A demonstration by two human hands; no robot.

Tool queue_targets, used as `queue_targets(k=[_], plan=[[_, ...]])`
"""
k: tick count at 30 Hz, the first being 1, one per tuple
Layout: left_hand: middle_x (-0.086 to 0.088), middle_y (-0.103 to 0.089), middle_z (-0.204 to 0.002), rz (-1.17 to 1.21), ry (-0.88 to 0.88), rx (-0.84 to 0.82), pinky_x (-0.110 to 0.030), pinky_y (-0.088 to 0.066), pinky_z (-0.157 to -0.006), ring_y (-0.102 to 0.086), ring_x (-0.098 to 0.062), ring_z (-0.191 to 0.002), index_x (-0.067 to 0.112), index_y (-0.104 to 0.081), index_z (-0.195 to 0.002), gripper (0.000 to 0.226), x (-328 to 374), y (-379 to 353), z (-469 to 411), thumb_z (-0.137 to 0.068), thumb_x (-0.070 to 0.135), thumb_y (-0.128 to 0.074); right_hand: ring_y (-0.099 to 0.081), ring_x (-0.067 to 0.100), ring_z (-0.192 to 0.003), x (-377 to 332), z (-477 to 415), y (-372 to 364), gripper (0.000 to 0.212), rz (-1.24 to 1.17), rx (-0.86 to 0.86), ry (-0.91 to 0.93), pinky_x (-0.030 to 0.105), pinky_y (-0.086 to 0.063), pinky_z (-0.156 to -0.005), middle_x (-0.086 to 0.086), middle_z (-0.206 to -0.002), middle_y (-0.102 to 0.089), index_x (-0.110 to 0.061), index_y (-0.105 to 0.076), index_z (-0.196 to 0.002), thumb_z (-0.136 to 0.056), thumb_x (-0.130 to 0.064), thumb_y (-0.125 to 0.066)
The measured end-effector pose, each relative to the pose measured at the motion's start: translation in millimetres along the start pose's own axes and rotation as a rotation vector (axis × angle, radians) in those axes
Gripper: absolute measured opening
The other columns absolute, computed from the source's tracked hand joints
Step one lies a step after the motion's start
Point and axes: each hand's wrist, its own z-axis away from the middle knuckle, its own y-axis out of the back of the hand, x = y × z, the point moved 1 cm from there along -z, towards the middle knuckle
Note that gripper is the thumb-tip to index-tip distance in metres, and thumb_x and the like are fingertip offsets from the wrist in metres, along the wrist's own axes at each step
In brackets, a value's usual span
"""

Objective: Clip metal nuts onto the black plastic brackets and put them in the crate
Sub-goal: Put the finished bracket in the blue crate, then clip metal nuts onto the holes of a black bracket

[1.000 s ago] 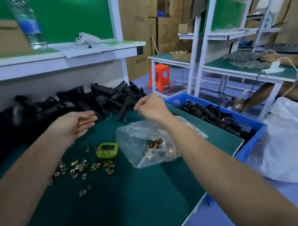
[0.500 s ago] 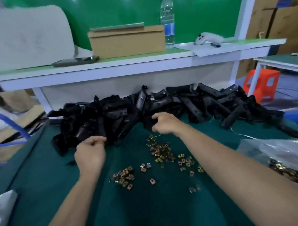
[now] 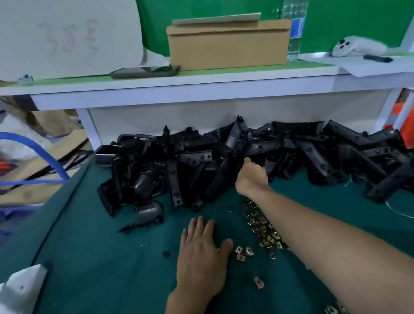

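right grip (image 3: 251, 175) at near edge of bracket pile (image 3: 189, 162), fingertips hidden, I can't tell if closed | left grip (image 3: 201, 251) flat, spread open on table (image 3: 87, 266) | nuts (image 3: 259, 226) just right of left grip, so it's nearer them

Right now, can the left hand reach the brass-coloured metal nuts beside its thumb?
Probably yes: the left hand lies flat on the green mat, and the brass-coloured metal nuts sit beside its thumb with nothing between.

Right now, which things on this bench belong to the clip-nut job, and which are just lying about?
Job: pile of black plastic brackets, loose metal nuts, left hand, right hand.
Lying about: cardboard box, water bottle, phone, white controller.
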Motion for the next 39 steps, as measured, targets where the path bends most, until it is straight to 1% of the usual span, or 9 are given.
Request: queue_targets(k=[3,7,13,20,24,27,30,35,39], plan=[[0.015,-0.051,-0.149,0.081,-0.074,0.112,-0.036,-0.022,-0.124,-0.038,-0.009,-0.142,0.034,-0.055,-0.141,0.042,8,11,5,-0.101,0.046,-0.052,-0.062,0.037,-0.104,1,0,19,0.041,0.018,0.093,-0.018,0.038,-0.047,-0.07,0.01,-0.095,-0.063,-0.011,-0.053,-0.119,-0.081,-0.001,-0.061],[0.024,-0.073,-0.094,0.224,-0.101,0.25,-0.028,-0.052,-0.086,-0.063,-0.005,-0.092,0.039,-0.075,-0.098,0.011,14,23,12,-0.092,0.039,-0.066,-0.067,0.035,-0.102,10,12,65,0.027,0.01,0.145,-0.122,0.036,-0.053,-0.081,0.012,-0.109,-0.07,-0.013,-0.068,-0.108,-0.082,-0.018,-0.065],[0.03,-0.07,-0.105,0.183,-0.087,-0.065,-0.02,-0.052,-0.09,-0.063,0.002,-0.098,0.053,-0.07,-0.107,0.032,16,21,14,-0.076,0.053,-0.077,-0.058,0.024,-0.052,60,57,112,0.027,-0.612,-0.089,-0.281,0.023,-0.042,-0.042,0.013,-0.081,-0.069,-0.01,-0.074,-0.099,-0.086,-0.006,-0.051],[0.035,-0.068,-0.091,0.199,-0.103,-0.034,-0.014,-0.052,-0.086,-0.063,0.008,-0.089,0.048,-0.079,-0.092,0.018,22,17,16,-0.089,0.03,-0.075,-0.06,0.023,-0.083,97,137,102,0.016,-0.921,-0.164,-0.247,0.033,-0.043,-0.075,0.002,-0.088,-0.069,-0.02,-0.072,-0.083,-0.07,-0.015,-0.063],[0.036,-0.062,-0.079,0.165,-0.099,0.096,-0.008,-0.043,-0.069,-0.06,0.007,-0.076,0.045,-0.076,-0.09,0.012,25,14,19,-0.093,0.035,-0.07,-0.06,0.014,-0.059,105,170,87,0.037,-0.611,-0.143,-0.083,0.03,-0.038,-0.058,-0.005,-0.064,-0.067,-0.022,-0.061,-0.075,-0.057,-0.045,-0.084],[0.036,-0.063,-0.075,0.249,-0.041,0.192,-0.022,-0.054,-0.073,-0.064,0.004,-0.077,0.043,-0.075,-0.087,0.014,25,13,21,-0.094,0.031,-0.07,-0.061,0.013,-0.057,108,183,78,0.027,-0.336,-0.074,0.022,0.028,-0.04,-0.049,-0.01,-0.061,-0.064,-0.028,-0.06,-0.075,-0.059,-0.037,-0.08],[0.032,-0.069,-0.076,0.357,-0.009,0.21,-0.018,-0.054,-0.07,-0.066,0.005,-0.076,0.043,-0.072,-0.084,0.019,26,16,16,-0.094,0.027,-0.069,-0.053,0.006,-0.051,107,186,74,0.018,-0.428,-0.124,0.088,0.021,-0.037,-0.045,-0.015,-0.055,-0.061,-0.039,-0.071,-0.076,-0.065,-0.028,-0.08],[0.003,-0.074,-0.072,0.539,-0.056,0.149,-0.021,-0.047,-0.048,-0.05,-0.006,-0.047,0.051,-0.04,-0.142,0.057,30,19,4,-0.098,0.023,-0.062,-0.058,0.012,-0.074,105,185,65,0.027,-0.303,-0.067,0.265,0.033,-0.047,-0.081,-0.013,-0.071,-0.068,-0.038,-0.077,-0.099,-0.071,-0.037,-0.074],[0.013,-0.075,-0.073,0.695,0.11,0.25,-0.021,-0.046,-0.047,-0.053,-0.003,-0.046,0.037,-0.071,-0.1,0.025,23,21,7,-0.1,0.018,-0.055,-0.034,0.005,-0.095,108,183,65,0.036,-0.059,0.026,0.393,0.026,-0.023,-0.093,-0.022,-0.085,-0.057,-0.042,-0.071,-0.111,-0.075,-0.039,-0.071]])
